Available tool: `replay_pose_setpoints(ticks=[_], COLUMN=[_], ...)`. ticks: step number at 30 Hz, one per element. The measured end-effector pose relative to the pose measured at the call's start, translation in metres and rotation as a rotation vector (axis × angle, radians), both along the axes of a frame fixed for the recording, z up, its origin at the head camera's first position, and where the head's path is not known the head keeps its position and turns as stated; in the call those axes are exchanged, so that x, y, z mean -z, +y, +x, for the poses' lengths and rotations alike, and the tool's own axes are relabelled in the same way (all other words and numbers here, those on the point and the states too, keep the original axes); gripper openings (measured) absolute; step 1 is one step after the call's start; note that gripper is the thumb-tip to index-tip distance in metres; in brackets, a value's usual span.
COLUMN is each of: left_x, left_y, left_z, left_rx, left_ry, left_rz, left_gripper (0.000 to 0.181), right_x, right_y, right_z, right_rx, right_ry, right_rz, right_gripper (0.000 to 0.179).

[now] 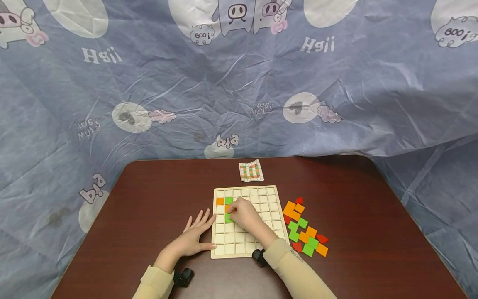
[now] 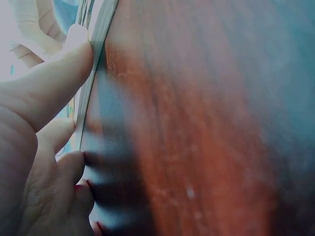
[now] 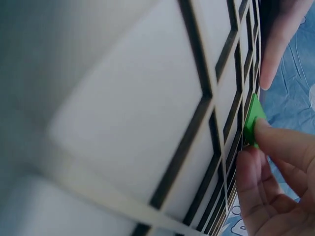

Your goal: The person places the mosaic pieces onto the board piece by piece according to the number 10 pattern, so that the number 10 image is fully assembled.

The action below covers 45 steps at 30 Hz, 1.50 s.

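Observation:
My left hand (image 1: 191, 239) lies beside the pale wooden grid board (image 1: 240, 248), fingers spread, with thumb and fingertips at its left edge. In the left wrist view, the thumb (image 2: 69, 66) presses against the board's side. Over the board's left half, my right hand (image 1: 245, 214) pinches a green square tile (image 1: 228, 219) at a cell in the second column. The right wrist view shows the thumb on this green tile (image 3: 253, 118), the other fingers curled near it. Above it on the board are an orange tile (image 1: 220, 201), a green tile (image 1: 228, 200) and another orange tile (image 1: 227, 209), partly covered by my hand.
Loose orange tiles (image 1: 290, 206), green tiles (image 1: 293, 236) and red curved pieces (image 1: 297, 247) lie scattered right of the board. A small printed pattern card (image 1: 252, 171) sits behind it. The brown table (image 1: 168, 187) meets a patterned blue cloth (image 1: 186, 104) at the back.

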<state>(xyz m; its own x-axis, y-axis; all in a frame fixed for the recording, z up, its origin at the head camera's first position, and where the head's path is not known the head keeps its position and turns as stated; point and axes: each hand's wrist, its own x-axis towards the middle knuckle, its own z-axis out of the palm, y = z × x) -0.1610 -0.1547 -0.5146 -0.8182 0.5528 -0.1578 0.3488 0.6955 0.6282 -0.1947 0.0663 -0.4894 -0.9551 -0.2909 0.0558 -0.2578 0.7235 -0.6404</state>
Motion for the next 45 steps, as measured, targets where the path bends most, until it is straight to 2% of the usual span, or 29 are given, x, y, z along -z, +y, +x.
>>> replay_pose_setpoints(ticks=[7, 15, 20, 30, 36, 45], left_x=[-0.001, 0.0, 0.001, 0.001, 0.0, -0.001], left_y=[0.002, 0.001, 0.001, 0.0, 0.0, 0.001], left_z=[0.0, 0.0, 0.0, 0.001, 0.0, 0.001], left_rx=[0.0, 0.002, 0.002, 0.005, 0.006, 0.003], left_ry=[0.005, -0.006, -0.01, -0.021, -0.019, -0.027], left_rz=[0.004, -0.002, -0.002, -0.004, 0.002, 0.005], left_gripper=[0.09, 0.091, 0.091, 0.09, 0.09, 0.09], right_x=[-0.001, -0.007, -0.013, -0.02, -0.023, -0.016], right_y=[0.001, 0.018, 0.034, 0.085, 0.123, 0.176], right_z=[0.002, 0.004, 0.003, -0.003, 0.0, 0.007], right_rx=[0.013, 0.022, 0.066, 0.265, 0.326, 0.414], right_ry=[-0.017, -0.149, -0.177, -0.184, -0.201, -0.218], right_rz=[-0.005, -0.175, -0.22, -0.302, -0.302, -0.323], right_gripper=[0.003, 0.01, 0.012, 0.019, 0.024, 0.033])
